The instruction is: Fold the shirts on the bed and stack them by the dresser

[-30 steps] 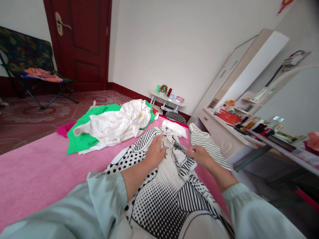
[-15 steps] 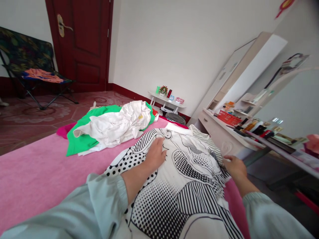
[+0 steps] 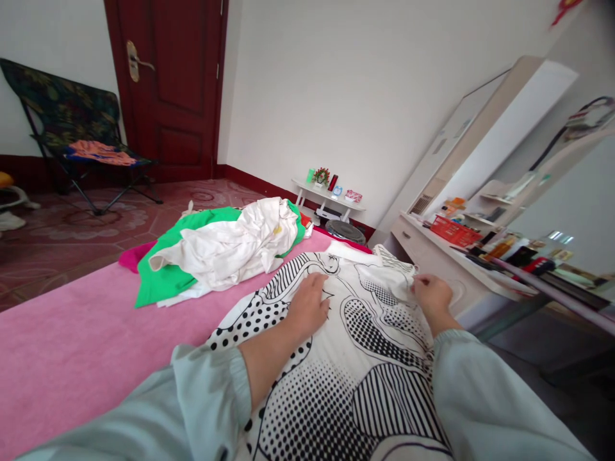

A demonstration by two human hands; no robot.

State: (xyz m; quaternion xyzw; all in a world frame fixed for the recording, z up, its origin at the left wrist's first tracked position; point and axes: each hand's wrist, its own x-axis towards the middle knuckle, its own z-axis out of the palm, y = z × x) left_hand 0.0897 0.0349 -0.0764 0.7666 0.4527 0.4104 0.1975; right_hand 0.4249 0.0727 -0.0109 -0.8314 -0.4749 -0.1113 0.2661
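A white garment with black dots, stripes and curved lines (image 3: 331, 371) lies spread over the pink bed cover (image 3: 96, 365). My left hand (image 3: 310, 307) rests on its upper middle part, fingers stretched over the cloth. At the garment's right edge, my right hand (image 3: 432, 298) pinches a bit of the white fabric and lifts it slightly. Beyond the left hand is a heap of clothes, with a crumpled white garment (image 3: 235, 240) on top of a green one (image 3: 148, 278).
To the right stands a white dressing table (image 3: 432, 250) holding a red basket (image 3: 454, 230) and several bottles. A folding chair (image 3: 72, 121) with an orange cloth is near the dark red door (image 3: 182, 83). A low white shelf (image 3: 331, 197) stands by the far wall.
My right hand has moved left and up along the garment's right edge, raising fabric there. My left hand stays on the cloth. The view has shifted slightly.
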